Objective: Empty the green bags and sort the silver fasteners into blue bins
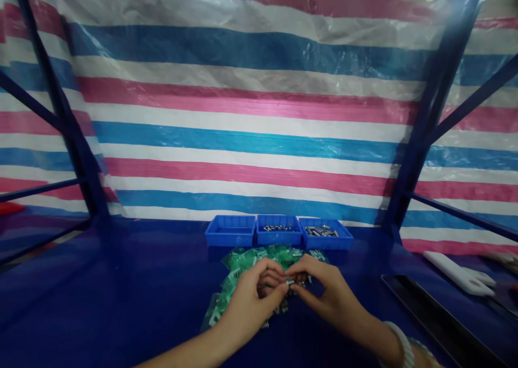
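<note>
My left hand is closed, thumb and fingers pinching a small silvery metal part, possibly a screw; it is too small to name surely. From the other side, the fingertips of my right hand come together at the same part, and the two hands nearly touch. Beneath and behind them spreads a pile of small clear bags with green print. Loose metal pieces lie on the blue table under my hands, partly hidden by them.
Behind the pile stand three blue bins: the left bin shows a bare floor, the middle bin and right bin hold small metal parts. At right lie a dark flat slab and a white object. Blue posts flank the table.
</note>
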`<state>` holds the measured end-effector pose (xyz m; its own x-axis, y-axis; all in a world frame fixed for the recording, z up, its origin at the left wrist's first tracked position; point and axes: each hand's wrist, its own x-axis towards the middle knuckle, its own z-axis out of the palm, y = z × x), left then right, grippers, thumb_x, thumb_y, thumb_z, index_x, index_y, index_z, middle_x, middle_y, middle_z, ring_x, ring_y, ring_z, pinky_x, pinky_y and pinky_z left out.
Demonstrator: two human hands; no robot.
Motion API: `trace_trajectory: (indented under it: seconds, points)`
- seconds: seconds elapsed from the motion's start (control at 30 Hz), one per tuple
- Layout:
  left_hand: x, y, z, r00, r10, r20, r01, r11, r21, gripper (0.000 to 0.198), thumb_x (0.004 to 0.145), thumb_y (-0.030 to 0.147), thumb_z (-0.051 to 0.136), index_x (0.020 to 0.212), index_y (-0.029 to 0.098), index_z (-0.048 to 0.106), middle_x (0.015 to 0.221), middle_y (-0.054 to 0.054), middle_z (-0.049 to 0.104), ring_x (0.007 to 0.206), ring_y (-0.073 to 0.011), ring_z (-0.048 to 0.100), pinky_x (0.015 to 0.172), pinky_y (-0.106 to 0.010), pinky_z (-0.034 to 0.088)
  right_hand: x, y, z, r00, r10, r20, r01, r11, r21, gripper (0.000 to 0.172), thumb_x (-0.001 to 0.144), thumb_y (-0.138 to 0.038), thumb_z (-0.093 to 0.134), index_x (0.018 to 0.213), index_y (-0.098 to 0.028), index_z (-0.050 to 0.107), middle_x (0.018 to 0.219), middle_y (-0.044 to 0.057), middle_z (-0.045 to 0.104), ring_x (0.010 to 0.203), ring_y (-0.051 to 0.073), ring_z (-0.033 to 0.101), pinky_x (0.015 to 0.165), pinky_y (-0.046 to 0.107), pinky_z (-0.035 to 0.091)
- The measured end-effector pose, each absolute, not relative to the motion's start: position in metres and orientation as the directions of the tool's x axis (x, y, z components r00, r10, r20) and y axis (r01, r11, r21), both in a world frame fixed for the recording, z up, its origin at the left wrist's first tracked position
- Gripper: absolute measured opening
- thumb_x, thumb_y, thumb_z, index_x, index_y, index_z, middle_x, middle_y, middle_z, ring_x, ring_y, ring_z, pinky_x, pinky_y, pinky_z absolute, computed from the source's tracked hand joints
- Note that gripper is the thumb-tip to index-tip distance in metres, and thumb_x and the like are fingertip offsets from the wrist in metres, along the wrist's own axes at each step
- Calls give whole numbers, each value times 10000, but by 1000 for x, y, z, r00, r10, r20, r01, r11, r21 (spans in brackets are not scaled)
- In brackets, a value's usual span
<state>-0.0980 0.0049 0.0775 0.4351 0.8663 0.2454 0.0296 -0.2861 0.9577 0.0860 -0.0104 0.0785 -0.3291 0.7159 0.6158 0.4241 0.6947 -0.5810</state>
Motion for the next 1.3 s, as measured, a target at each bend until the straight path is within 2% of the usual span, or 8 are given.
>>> trace_trajectory:
  seconds: [0.27,0.57,0.63,0.73,0.9,1.03,1.17,1.3]
  points:
    - [-98,2,84,488,865,117,-71,-94,993,164,751,277,687,799,159,584,668,22,625,669,-122,594,661,-242,437,89,-12,81,-331,705,627,357,709,-608,46,817,-231,711,840,-194,697,748,24,684,697,151,631,644,251,493]
    - [-96,-2,86,455,888,62,-112,-12,994,187,767,341,654,786,159,616,630,28,618,631,-122,567,637,-241,423,91,-16,86,-415,555,721,509,798,-322,116,889,-144,574,926,-188,675,784,46,677,725,167,595,647,276,453]
    - [-96,-3,87,440,893,92,-103,-51,993,190,773,345,649,790,158,620,639,28,603,640,-117,556,641,-235,421,89,-17,85,-368,605,706,504,768,-395,105,887,-159,569,896,-179,671,762,40,659,713,162,585,642,271,444]
    - [-96,-3,88,428,890,155,-81,-133,988,169,732,278,683,838,163,619,714,20,602,672,-119,556,636,-228,431,86,-17,83,-253,763,595,425,640,-640,139,895,-230,567,827,-174,675,710,24,635,644,142,564,602,254,428]
    - [-96,-6,83,369,863,345,-17,-364,931,97,772,239,650,839,173,625,754,4,572,675,-130,568,638,-246,469,74,-15,73,-318,896,310,55,343,-938,289,889,-393,581,737,-161,660,669,20,624,629,140,574,586,244,440]
    - [-97,-9,81,335,812,477,34,-517,856,52,787,217,639,822,182,654,818,-17,584,701,-140,592,647,-254,499,69,-14,72,-348,900,261,-78,250,-965,374,875,-454,582,661,-154,646,617,7,594,595,130,563,594,247,453]
    - [-94,15,91,340,758,556,144,-627,766,67,790,204,640,848,181,664,816,-28,666,728,-154,637,694,-266,531,80,-5,76,-157,906,394,48,406,-913,348,863,-447,590,683,-162,672,608,13,620,598,141,577,590,242,452]
    - [-81,80,106,379,693,614,366,-721,588,132,817,215,616,926,183,683,877,-42,724,797,-171,674,759,-287,544,94,7,75,0,896,443,130,440,-889,323,854,-447,584,769,-157,699,574,10,619,564,144,566,564,241,448]
